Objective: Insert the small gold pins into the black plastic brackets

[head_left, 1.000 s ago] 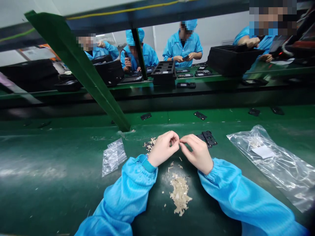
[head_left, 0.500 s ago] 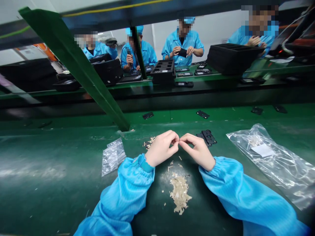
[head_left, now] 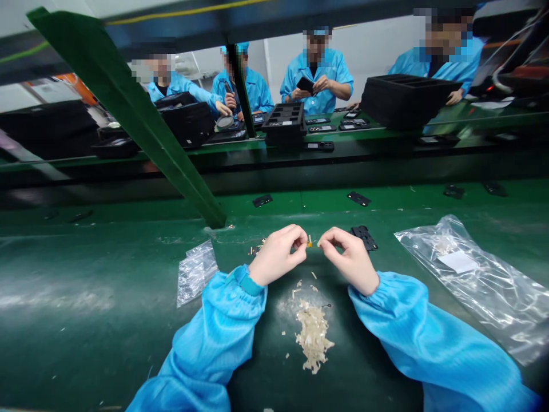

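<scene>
1. The left hand point(head_left: 278, 255) pinched a tiny yellow piece point(head_left: 309, 245) above the green table point(head_left: 107, 349).
2. The right hand point(head_left: 350, 258) was pinched close beside it, maybe holding something.
3. A pale heap point(head_left: 314, 336) lay between the blue sleeves point(head_left: 229, 329).

The left hand point(head_left: 278, 254) and right hand point(head_left: 349, 260) are moving apart and no longer touching. A yellow bit point(head_left: 309, 244) is now showing by the left one. Black plates point(head_left: 359, 198) are sliding right. A worker's hand point(head_left: 223, 109) is reaching down.
</scene>
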{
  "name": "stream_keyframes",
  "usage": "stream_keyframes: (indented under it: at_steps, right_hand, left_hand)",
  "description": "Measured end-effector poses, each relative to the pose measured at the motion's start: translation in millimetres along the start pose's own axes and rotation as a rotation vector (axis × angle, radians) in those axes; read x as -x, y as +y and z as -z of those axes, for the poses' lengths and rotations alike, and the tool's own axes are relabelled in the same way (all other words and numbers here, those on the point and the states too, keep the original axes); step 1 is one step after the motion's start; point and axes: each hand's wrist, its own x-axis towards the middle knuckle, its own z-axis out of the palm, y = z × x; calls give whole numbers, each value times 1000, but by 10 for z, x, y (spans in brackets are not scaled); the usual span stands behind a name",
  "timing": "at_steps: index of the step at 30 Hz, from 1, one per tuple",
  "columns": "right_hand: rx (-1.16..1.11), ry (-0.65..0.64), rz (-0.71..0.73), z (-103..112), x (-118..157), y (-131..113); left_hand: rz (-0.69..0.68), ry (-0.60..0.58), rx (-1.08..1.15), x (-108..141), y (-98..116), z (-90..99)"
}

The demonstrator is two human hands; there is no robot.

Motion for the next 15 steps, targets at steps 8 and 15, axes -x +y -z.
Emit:
stream_keyframes:
  at_steps: [8, 15]
  right_hand:
    - [103, -15, 164, 18, 16, -103]
    - [-18, -142, 50, 4, 17, -100]
  left_hand:
    - [-61, -63, 21, 11, 24, 107]
    - [-90, -137, 3, 12, 57, 105]
